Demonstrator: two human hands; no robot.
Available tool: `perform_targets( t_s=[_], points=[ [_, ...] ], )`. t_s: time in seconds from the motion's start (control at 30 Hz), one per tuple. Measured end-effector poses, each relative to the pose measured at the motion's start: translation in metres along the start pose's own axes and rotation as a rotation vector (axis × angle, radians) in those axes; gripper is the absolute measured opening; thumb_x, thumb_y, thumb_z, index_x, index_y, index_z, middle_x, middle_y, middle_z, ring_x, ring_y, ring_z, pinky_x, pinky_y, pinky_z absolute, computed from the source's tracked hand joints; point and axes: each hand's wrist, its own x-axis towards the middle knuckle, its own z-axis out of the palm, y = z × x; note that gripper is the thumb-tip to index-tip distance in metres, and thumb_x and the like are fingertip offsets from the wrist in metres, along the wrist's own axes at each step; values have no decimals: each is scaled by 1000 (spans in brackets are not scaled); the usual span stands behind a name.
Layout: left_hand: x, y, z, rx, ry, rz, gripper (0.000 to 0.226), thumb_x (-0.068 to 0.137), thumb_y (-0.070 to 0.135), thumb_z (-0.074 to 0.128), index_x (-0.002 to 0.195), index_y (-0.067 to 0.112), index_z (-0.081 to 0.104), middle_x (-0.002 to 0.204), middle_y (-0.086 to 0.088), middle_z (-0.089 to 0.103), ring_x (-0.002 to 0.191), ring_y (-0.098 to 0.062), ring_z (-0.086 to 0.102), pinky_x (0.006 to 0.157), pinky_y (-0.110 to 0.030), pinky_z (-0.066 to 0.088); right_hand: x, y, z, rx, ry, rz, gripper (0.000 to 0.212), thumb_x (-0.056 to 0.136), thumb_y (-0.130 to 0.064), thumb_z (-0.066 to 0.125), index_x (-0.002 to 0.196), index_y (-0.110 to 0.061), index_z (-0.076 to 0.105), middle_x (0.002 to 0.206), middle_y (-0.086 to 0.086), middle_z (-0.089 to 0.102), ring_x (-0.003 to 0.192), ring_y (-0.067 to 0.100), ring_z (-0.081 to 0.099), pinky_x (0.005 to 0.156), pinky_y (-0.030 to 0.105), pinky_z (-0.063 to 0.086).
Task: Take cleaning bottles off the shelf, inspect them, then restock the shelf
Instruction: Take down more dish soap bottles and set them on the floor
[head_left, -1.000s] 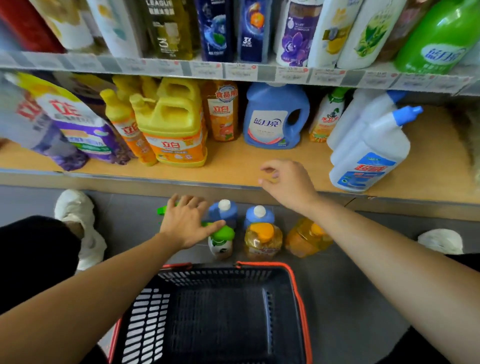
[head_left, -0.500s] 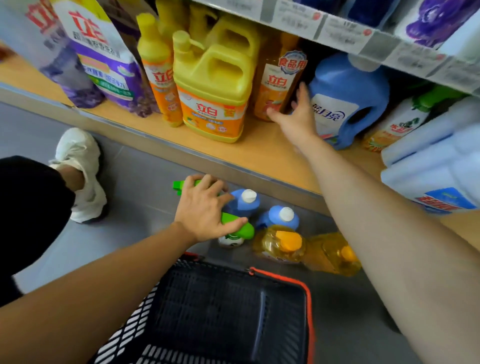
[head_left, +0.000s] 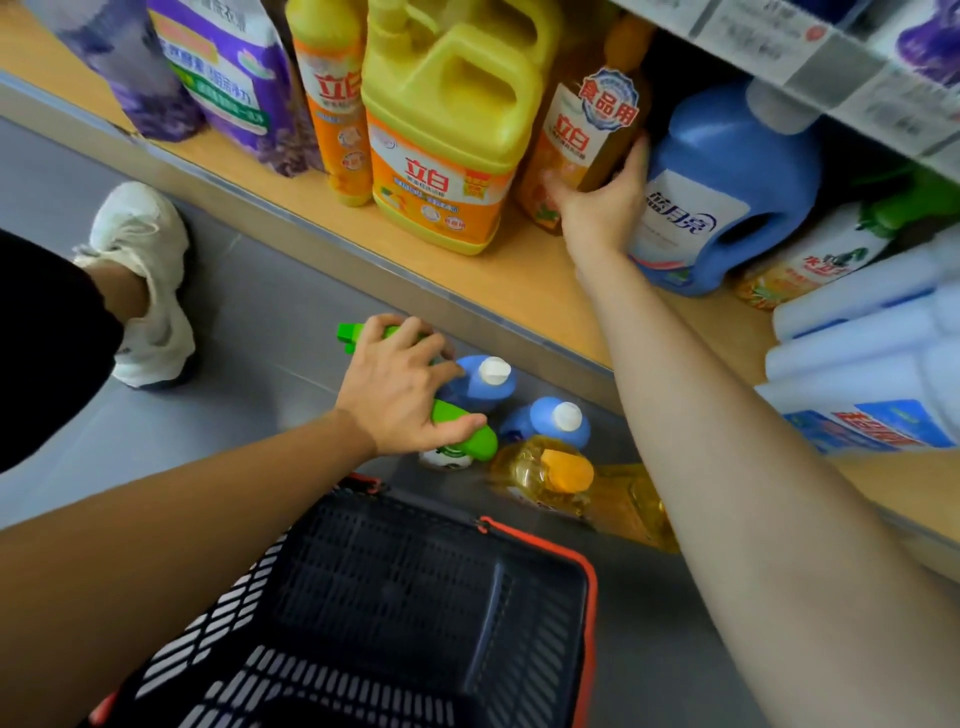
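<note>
Since half a second ago the right hand (head_left: 605, 208) has closed the last gap to the shelf (head_left: 519, 283) and now wraps the lower body of the amber dish-soap bottle (head_left: 584, 124). Its thumb is on the front label and its fingers are curled round the far side, against the blue detergent jug (head_left: 727, 176). The left hand (head_left: 395, 389) has stayed low over the floor. Its fingers are spread and bent over the top of a green-capped bottle (head_left: 465, 435) and its thumb lies along the cap, so it looks to be holding that bottle. The head view is the only one. It shows the amber bottle upright on the shelf board, wedged between the big yellow jug (head_left: 447, 119) and the blue jug and touching or nearly touching both. Its upper part runs up into shadow under the price rail. It looks full, so it is probably fairly heavy for one hand, with stiff plastic walls and a glossy label that could be slippery. A grip low on the body as now, or at the waist above the label, seems sound. It should probably be drawn straight out so that neither neighbour is dragged along. Two blue bottles (head_left: 485, 382), white-capped, and an amber floor bottle (head_left: 540, 470) stand beside the left hand, in front of the black basket (head_left: 589, 571).
</note>
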Motion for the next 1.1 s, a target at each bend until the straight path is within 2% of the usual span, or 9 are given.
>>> perform_targets(
  t_s=[0.13,0.27,0.47,0.53,0.67,0.8,0.9,1.0,1.1],
  points=[
    [1,-1,-1,7,-21,-1,73,85,82,34,97,25,78,100,4,69,100,-28,58,93,-46,35,5,-1,9,55,46,30,99,65,-19,92,148,-8,39,139,12,56,125,23,57,106,40,48],
    [0,-1,-1,2,-26,-3,72,85,81,34,96,25,78,99,4,69,100,-28,58,92,-46,35,-2,11,7,126,158,21,83,62,-19,93,133,-3,52,117,13,67,101,23,68,86,44,57],
    [-2,-2,1,-11,-26,1,72,85,82,34,96,26,78,99,3,68,100,-28,58,93,-47,35,0,2,15,130,109,-15,95,61,-24,92,142,-6,45,133,12,60,119,23,61,101,40,52],
    [-2,-1,2,-15,-27,5,73,85,82,33,95,25,78,99,3,68,100,-28,57,92,-47,35,5,1,14,167,107,-12,83,61,-18,92,133,-6,52,124,11,66,110,21,66,95,40,56],
    [0,-1,-1,-16,-54,6,73,86,82,32,94,26,78,98,4,68,99,-27,56,92,-47,36,-6,3,-1,166,82,-34,69,59,-19,93,119,-11,60,111,3,70,98,11,69,84,22,57],
    [1,3,-10,10,-153,-13,77,87,83,26,98,29,79,100,5,68,101,-26,55,92,-46,36,-37,7,-31,114,8,-38,67,59,-18,93,118,-13,61,112,3,71,102,15,68,91,38,58],
    [9,5,-26,55,-330,-52,81,83,88,19,106,35,77,108,9,68,108,-21,53,95,-44,34,-62,5,-59,58,-91,-37,69,63,-18,93,124,-13,60,118,2,70,108,16,67,94,42,56],
    [21,5,-43,-114,-456,-178,68,75,82,34,113,39,71,125,11,65,125,-17,49,102,-42,27,-84,-4,-92,-21,-164,-88,70,63,-20,94,125,-15,61,117,0,70,107,14,66,94,39,56],
    [39,7,-68,-301,-506,-340,40,81,66,57,107,39,69,117,8,68,122,-18,52,102,-41,25,-104,-17,-126,-42,-228,-158,71,64,-18,93,127,-14,60,118,1,70,109,15,65,95,36,55]
  ],
)
